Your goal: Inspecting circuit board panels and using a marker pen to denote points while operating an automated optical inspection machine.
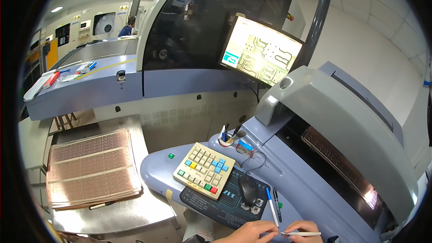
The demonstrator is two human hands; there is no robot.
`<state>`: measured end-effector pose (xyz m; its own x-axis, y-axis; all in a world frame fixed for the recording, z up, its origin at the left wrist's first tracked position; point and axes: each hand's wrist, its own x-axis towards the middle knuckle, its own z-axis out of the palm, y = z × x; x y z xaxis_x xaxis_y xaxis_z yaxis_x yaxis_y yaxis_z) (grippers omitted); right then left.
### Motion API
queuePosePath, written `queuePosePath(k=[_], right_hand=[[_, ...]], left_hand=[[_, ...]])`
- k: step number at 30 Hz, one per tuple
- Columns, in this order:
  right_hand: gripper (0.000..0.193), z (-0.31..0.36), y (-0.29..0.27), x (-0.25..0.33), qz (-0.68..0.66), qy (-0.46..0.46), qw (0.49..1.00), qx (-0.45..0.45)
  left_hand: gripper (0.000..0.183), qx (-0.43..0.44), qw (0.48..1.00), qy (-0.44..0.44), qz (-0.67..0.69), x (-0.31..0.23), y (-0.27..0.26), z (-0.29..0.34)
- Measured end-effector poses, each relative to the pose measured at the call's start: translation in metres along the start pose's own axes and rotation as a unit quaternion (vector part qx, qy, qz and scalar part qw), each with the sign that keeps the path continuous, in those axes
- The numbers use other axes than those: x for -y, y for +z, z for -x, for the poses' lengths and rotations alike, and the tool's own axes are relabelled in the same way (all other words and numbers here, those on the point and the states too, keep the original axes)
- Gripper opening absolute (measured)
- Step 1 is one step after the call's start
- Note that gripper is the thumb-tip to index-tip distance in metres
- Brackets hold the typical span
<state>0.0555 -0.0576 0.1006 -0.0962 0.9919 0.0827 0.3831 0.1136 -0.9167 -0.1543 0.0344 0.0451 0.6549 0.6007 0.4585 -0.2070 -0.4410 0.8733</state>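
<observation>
At the lower edge my left hand (pixel 253 232) has its fingers pinched together; what is in them, if anything, is too small to make out. Close beside it, my right hand (pixel 302 231) grips a slim white pen (pixel 311 233), whose thin end points toward my left fingertips. A white pen with a blue end (pixel 272 204) lies just beyond my hands, its near end by my left fingers. Next to it lies a dark pen (pixel 277 203). The black mouse (pixel 247 190) rests on a dark printed mat (pixel 208 207) beyond my left hand.
A beige keypad (pixel 204 170) sits partly on the mat. Behind it stands a cup of pens and a brush (pixel 226 141). Stacked copper-coloured panels (pixel 94 168) lie on a metal table (pixel 155 204) at left. A monitor (pixel 263 51) and grey machine hood (pixel 342 117) rise beyond.
</observation>
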Motion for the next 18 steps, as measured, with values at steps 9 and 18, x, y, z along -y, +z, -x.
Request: queuePosePath(k=[9,18], right_hand=[[0.013,0.007,-0.010,-0.010,-0.006,0.033,0.999,-0.027],[0.015,0.035,-0.028,-0.038,-0.064,0.001,0.997,-0.049]], left_hand=[[0.009,-0.017,1.000,-0.014,-0.006,0.014,0.018,-0.006],[0.009,0.002,0.999,-0.009,-0.040,0.023,0.048,-0.018]])
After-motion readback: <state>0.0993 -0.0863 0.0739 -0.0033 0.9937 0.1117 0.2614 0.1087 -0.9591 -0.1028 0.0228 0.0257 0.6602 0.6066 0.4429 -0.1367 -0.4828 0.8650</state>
